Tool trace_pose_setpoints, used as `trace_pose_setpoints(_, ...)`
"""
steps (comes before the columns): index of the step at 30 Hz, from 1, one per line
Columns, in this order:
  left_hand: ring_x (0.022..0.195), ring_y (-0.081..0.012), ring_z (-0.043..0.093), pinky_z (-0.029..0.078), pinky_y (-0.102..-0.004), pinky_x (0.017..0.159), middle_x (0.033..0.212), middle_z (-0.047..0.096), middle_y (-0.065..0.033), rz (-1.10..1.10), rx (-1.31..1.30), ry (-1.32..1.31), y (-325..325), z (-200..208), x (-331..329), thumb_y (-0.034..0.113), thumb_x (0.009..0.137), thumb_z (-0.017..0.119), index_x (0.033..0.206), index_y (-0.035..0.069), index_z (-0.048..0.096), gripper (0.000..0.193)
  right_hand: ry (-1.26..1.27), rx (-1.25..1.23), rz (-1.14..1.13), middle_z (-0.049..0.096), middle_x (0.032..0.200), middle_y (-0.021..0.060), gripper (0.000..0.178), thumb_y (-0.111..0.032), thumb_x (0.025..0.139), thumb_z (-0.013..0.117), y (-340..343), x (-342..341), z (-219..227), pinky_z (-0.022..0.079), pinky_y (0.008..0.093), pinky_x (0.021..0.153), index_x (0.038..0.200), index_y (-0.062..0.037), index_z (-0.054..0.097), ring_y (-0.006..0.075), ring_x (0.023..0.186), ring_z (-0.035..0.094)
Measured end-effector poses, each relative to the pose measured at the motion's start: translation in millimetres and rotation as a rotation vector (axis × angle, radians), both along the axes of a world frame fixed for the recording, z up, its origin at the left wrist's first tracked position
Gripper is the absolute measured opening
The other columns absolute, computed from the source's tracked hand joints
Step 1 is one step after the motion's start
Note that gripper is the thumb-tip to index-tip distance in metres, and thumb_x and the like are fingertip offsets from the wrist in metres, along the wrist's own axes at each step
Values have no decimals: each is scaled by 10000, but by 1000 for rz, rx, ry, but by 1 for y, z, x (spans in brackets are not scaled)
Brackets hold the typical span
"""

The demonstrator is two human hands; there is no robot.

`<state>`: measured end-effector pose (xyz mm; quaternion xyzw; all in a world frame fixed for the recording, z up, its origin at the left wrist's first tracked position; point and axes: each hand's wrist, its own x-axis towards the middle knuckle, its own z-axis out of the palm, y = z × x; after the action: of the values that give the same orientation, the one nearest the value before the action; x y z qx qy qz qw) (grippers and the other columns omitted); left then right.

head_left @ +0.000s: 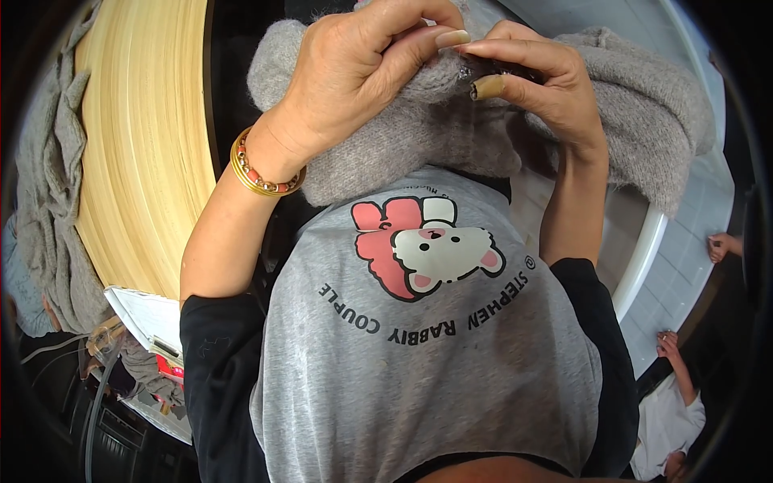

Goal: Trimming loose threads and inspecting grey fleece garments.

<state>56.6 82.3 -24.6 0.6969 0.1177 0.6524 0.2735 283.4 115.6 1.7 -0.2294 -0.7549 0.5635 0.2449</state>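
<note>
A fuzzy grey knitted garment (378, 149) is bunched up in front of my chest, with folds spreading to the right. My left hand (354, 72), a bangle and a beaded bracelet on its wrist, is closed at the top of the garment. Its thumb and forefinger pinch together, and what lies between them is too small to make out. My right hand (547, 76) is curled at the knit just beside it. The right forefinger meets the left fingertips, while the right thumb, wrapped in tan tape (488, 87), sits lower against the knit.
A pale wood-grain surface (137, 145) curves along the left, with grey knitwear (52, 193) beyond it. White papers (145, 318) lie at its near end. On the right runs a white-rimmed surface (640, 270); another person's hand (725, 247) and a white-sleeved person (672, 419) are past it.
</note>
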Motion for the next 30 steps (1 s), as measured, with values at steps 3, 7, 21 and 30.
trace_pose_setpoints(3, 617, -89, 526, 425, -235, 555, 726, 583, -43, 168, -607, 393, -31, 50, -3, 12, 954, 588, 994, -2, 619, 53, -30, -40, -12, 627, 926, 52, 342, -83, 807, 747, -2, 4, 0, 465, 225, 697, 1137, 0, 708, 117, 829, 581)
trace_pose_setpoints(7, 619, -97, 534, 428, -238, 556, 727, 590, -48, 27, -3, 12, -1, 6, 3, 19, 953, 590, 992, -3, 618, 53, 31, 63, 11, 635, 926, 54, 327, -66, 811, 742, 0, -2, 0, 464, 214, 678, 1131, -5, 712, 110, 814, 585)
trace_pose_setpoints(21, 611, 0, 386, 308, -173, 531, 708, 486, 61, -179, -279, -38, -2, 23, -3, 83, 1010, 540, 1004, 19, 573, 72, -41, 36, -81, 635, 931, 20, 335, -139, 813, 755, -2, 2, -11, 443, 228, 756, 1124, -18, 719, 101, 872, 572)
trace_pose_setpoints(30, 627, -15, 426, 335, -181, 539, 717, 518, 32, -181, -148, -21, -1, 2, -3, 72, 998, 559, 1002, 10, 584, 67, 5, -40, -116, 639, 936, 14, 383, -94, 795, 757, -6, -9, -5, 439, 204, 747, 1168, -29, 704, 96, 871, 577)
